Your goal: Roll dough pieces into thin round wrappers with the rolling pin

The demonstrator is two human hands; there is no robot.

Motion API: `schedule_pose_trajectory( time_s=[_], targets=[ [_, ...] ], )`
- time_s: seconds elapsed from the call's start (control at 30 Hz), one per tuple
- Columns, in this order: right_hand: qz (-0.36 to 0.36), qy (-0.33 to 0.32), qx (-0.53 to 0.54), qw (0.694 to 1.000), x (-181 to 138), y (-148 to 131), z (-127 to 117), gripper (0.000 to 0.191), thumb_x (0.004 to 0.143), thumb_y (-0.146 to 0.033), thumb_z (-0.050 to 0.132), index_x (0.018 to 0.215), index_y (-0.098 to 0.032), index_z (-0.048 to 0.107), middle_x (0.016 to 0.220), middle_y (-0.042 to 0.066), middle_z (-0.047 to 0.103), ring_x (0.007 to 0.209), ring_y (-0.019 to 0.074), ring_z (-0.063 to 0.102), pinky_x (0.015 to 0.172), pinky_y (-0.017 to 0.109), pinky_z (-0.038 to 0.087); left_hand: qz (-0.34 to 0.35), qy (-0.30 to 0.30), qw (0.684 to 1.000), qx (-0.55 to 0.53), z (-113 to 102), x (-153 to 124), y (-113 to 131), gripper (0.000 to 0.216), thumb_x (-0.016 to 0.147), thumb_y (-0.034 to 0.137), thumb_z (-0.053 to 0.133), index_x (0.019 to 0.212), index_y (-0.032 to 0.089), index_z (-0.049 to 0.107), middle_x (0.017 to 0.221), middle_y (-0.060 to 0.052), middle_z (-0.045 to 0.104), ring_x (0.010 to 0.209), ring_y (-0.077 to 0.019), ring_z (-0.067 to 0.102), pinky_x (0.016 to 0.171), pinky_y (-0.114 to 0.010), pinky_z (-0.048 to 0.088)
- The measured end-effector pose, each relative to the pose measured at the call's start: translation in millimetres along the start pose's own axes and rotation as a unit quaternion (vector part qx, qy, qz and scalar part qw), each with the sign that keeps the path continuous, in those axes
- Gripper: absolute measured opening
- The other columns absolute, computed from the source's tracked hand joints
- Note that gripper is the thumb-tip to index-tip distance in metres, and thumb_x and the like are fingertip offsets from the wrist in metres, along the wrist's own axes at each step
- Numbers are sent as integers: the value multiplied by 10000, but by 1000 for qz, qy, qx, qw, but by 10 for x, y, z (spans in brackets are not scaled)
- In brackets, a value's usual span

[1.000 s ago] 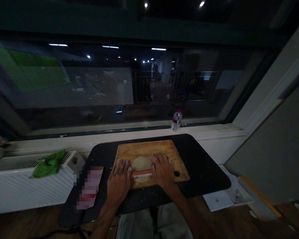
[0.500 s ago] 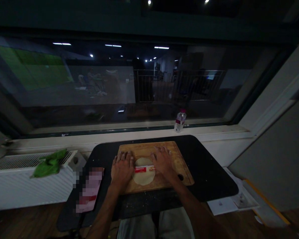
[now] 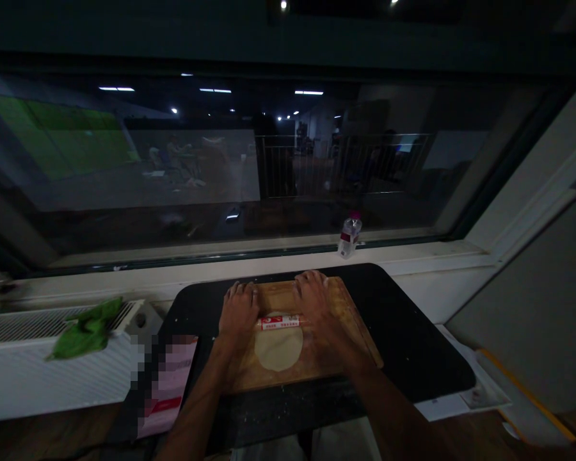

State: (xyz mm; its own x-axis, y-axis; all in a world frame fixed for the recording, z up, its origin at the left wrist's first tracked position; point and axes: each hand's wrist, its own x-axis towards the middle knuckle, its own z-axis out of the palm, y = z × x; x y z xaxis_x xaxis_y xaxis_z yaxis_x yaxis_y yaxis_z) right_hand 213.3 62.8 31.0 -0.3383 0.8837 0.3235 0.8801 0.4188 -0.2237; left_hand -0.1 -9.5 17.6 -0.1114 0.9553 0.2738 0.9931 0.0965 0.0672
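A pale round disc of dough (image 3: 278, 349) lies flat on a wooden cutting board (image 3: 350, 326). Across its far edge lies a rolling pin with a red-and-white label (image 3: 281, 321). My left hand (image 3: 239, 312) presses flat on the pin's left end, fingers stretched forward. On the pin's right end rests my right hand (image 3: 315, 302), also flat with fingers extended. Both forearms reach in from the bottom of the view.
The board sits on a black table (image 3: 413, 346) dusted with flour near its front edge. A pink packet (image 3: 170, 384) lies at the left. A small water bottle (image 3: 349, 235) stands on the windowsill. A green cloth (image 3: 84, 330) rests on the white radiator. Papers (image 3: 465, 400) lie at the right.
Both hands have pushed the rolling pin away from me, from the dough's near edge to its far edge. More of the flattened dough now shows in front of the pin.
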Motion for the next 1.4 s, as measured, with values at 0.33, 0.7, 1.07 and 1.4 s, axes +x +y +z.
schedule_pose_trajectory(
  time_s=[0.33,0.7,1.07,1.4],
  targets=[
    [26,-44,1,999,51,71,113,276,1101,-311,510,1188,-209,751,1325,141,695,1301,305,520,1116,451,383,-71,-71,995,-5,10,124,33,476,1129,344,329,1468,166,612,1529,-180,643,1533,-348,478,1212,-588,433],
    [97,-104,-2,990,-406,-42,76,551,1098,-410,502,1602,-199,569,1700,164,485,1624,380,305,1314,609,169,-43,-66,997,11,-123,-393,121,524,1115,334,350,1572,201,571,1607,-169,591,1557,-383,448,1208,-607,416],
    [41,2,-41,998,-1087,-140,22,487,1081,-351,505,1521,-215,663,1633,145,577,1559,347,445,1292,531,298,-11,41,999,15,22,-1001,161,485,1091,301,417,1467,176,695,1528,-169,675,1487,-350,561,1179,-519,478],
    [5,84,-22,996,-1565,-154,114,436,1118,-302,435,1456,-242,703,1576,97,635,1522,304,491,1284,497,346,28,148,988,-33,111,-1473,106,440,1113,335,431,1403,215,740,1443,-108,745,1398,-310,639,1207,-523,475]
  ],
)
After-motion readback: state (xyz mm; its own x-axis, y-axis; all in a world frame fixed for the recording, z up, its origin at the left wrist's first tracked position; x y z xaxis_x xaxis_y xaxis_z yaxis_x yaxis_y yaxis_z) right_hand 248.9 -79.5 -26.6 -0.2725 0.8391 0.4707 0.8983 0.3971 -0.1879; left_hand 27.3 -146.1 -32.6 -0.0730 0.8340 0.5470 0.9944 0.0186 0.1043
